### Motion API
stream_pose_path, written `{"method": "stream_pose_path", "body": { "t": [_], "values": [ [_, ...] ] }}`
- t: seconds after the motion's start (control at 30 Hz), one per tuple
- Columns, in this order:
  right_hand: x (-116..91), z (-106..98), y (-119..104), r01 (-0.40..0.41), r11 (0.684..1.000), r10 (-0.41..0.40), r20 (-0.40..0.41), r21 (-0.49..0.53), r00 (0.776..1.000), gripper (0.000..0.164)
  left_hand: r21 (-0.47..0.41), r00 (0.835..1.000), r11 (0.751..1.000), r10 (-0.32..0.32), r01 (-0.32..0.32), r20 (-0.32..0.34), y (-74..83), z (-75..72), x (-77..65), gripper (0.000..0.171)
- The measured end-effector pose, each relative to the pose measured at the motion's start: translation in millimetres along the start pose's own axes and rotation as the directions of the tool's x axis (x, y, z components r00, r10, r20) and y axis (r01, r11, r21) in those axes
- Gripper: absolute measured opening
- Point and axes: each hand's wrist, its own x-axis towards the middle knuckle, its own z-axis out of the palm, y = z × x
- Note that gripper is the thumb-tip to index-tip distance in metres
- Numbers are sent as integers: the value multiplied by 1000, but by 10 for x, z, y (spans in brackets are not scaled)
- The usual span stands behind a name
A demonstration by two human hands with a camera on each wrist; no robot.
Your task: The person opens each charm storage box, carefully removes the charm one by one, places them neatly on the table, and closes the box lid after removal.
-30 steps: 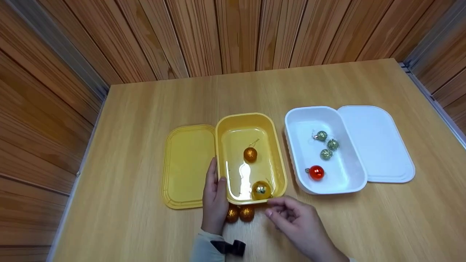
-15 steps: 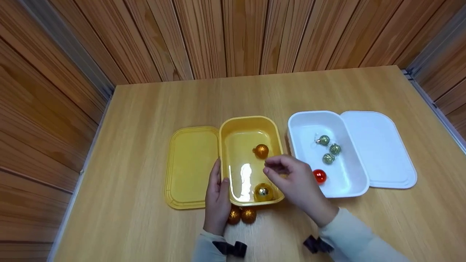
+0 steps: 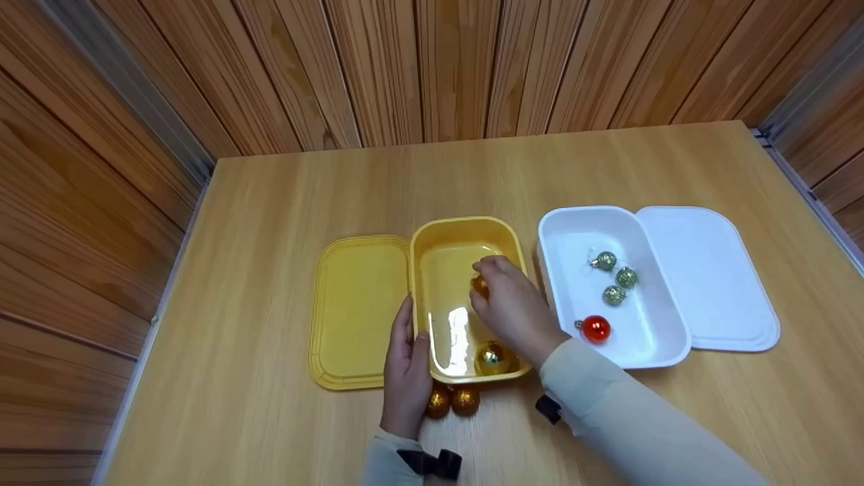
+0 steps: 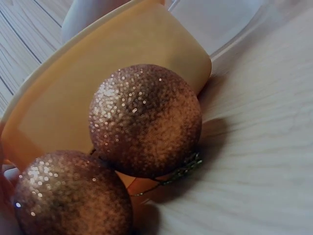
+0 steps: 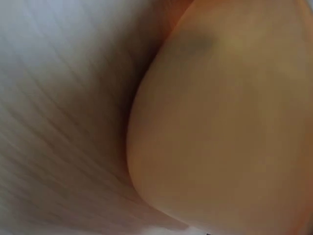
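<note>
My right hand (image 3: 516, 314) reaches into the yellow box (image 3: 516, 246), its fingers and thumb round a glittery orange bauble (image 3: 480, 286). Much of that bauble is hidden by the hand. A shiny gold bauble (image 3: 492, 358) lies in the box's near right corner. My left hand (image 3: 408, 371) rests against the box's left side, fingers extended along the outer wall and thumb at the rim. Two glittery copper-orange baubles lie on the table before the box; the left wrist view shows one bauble (image 4: 145, 120) close against the wall and another bauble (image 4: 73, 196) beside it.
Left of the box lies a yellow lid (image 3: 361, 310). A white box (image 3: 648, 344) on the right holds several small green glitter baubles (image 3: 614, 295) and a red bauble (image 3: 596, 329). Beside it is a white lid (image 3: 715, 277). Wood-panelled walls (image 3: 452, 67) surround the table.
My right hand has moved from the yellow box's near right corner up and into the box, closing round the orange bauble. The left hand keeps its place at the box's side.
</note>
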Motion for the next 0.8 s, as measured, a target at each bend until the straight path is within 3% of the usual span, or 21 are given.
{"method": "stream_pose_path", "body": {
  "t": [0.13,0.3,0.4,0.5,0.63,0.7,0.8],
  "values": [
    [49,54,-8,32,992,-29,28,-125,999,46,16,1000,1000,2,-2,-3,12,-5,0,57],
    [28,153,42,173,922,-175,25,-345,984,33,36,1000,999,-12,12,-14,4,-15,5,57],
    [0,156,78,207,907,-223,-1,-366,975,30,51,1000,999,-4,5,-20,-3,2,5,57],
    [-26,117,82,209,945,-231,-61,-250,971,32,63,1000,998,5,-4,-26,-2,3,0,57],
    [-87,21,56,182,983,-179,-142,10,973,40,79,999,997,24,-21,-43,4,-7,-10,57],
    [-145,-34,37,164,977,-140,-169,136,976,41,91,998,995,38,-33,-54,8,-12,-11,56],
    [-273,-111,3,145,942,-94,-180,301,979,42,108,996,993,56,-48,-73,7,-18,-7,55]
  ]
}}
